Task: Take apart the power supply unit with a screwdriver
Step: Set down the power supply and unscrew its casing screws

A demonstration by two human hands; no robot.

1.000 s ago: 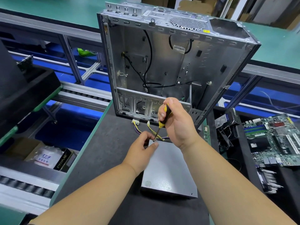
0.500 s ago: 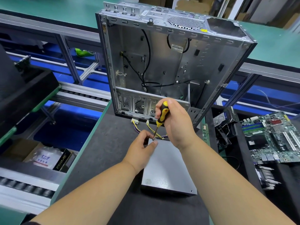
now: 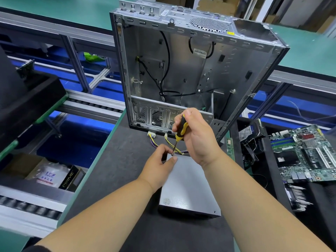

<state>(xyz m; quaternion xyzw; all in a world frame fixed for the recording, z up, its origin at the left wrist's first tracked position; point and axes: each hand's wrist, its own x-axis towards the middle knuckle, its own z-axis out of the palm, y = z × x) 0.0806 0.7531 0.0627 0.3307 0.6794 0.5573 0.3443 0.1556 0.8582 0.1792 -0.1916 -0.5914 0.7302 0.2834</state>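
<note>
From the head view, the flat grey metal power supply unit (image 3: 189, 186) is seen lying on the dark-matted table (image 3: 109, 170), just before the opened silver computer case (image 3: 190, 70). The yellow-and-black screwdriver (image 3: 179, 132) is gripped in the curled right hand (image 3: 198, 137), its tip set at the unit's far left corner. That corner is pinched by the left hand (image 3: 160, 164), thumb beside the tip. A slip off the screw head is risked if the shaft is tilted, and the thumb or the yellow cables (image 3: 174, 148) could be struck.
</note>
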